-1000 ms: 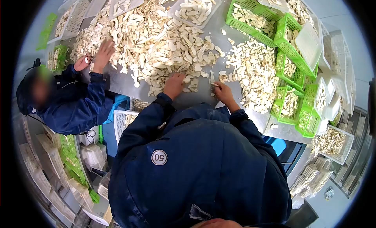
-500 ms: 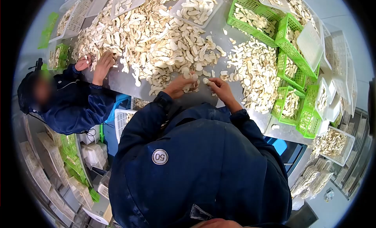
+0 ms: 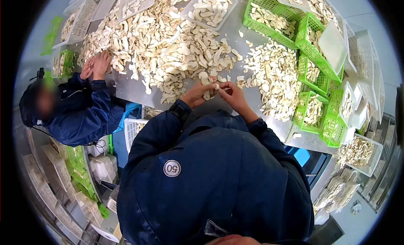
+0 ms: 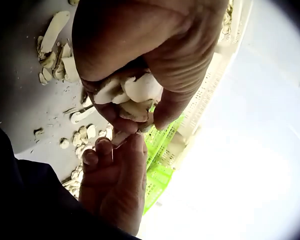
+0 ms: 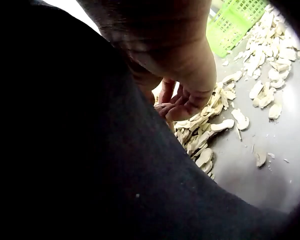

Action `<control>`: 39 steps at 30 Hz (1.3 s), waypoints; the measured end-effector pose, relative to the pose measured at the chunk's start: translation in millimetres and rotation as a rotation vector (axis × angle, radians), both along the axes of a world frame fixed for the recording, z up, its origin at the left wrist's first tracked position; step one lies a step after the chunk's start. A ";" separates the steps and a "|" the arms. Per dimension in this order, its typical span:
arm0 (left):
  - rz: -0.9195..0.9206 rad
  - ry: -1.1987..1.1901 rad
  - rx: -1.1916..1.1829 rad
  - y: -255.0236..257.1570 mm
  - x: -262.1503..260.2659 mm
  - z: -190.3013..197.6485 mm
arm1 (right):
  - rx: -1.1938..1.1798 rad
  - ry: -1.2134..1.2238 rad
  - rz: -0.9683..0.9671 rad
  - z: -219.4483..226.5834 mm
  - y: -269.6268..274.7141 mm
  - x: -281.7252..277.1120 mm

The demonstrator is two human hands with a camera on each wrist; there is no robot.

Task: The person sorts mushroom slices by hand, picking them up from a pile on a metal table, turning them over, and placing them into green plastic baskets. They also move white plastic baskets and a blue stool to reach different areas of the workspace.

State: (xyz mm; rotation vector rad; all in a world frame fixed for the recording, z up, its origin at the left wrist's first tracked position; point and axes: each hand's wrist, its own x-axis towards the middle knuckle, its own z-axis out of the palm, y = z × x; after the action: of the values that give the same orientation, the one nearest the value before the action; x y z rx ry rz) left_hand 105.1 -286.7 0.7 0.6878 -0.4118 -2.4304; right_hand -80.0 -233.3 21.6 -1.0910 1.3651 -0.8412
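Observation:
Several pale dried mushroom slices (image 4: 140,89) are bunched in my left hand (image 3: 194,96), whose fingers curl round them. My right hand (image 3: 237,99) meets it just above the near edge of the steel table. Between the fingertips of the right hand, a small mushroom slice (image 4: 121,138) is pinched right at the left fingertips. In the right wrist view, the sleeve and the back of the hand hide most of this grip. Close beyond both hands lies the large heap of sliced mushrooms (image 3: 168,51).
To the right spreads a second heap of slices (image 3: 273,76), bordered by green baskets (image 3: 309,112) holding more slices. A clear plastic tray (image 3: 230,9) sits at the far side. On the left, another person (image 3: 84,114) handles slices at the heap. A white basket (image 3: 131,133) stands below the table edge.
My left hand has picked up mushroom slices from the heap's near edge. The right hand has moved left with a slice to meet it. The other person's hands have drawn together.

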 end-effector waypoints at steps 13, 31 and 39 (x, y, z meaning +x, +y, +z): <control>-0.077 -0.151 -0.041 3.2 1.8 -9.0 | -0.278 0.333 0.175 30.2 -5.3 3.7; -0.048 -0.164 0.031 2.7 6.4 -2.4 | 0.038 0.074 -0.179 -0.6 -3.8 -26.1; -0.045 -0.208 -0.003 2.2 7.3 -4.6 | 0.211 -0.013 0.178 0.4 -1.1 -15.1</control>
State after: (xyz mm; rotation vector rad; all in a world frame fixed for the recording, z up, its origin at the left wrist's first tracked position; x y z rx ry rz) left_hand 112.4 -284.4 -3.9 0.9430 -0.5185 -2.4079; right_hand -95.1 -234.4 21.9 -1.0224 1.2926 -0.5605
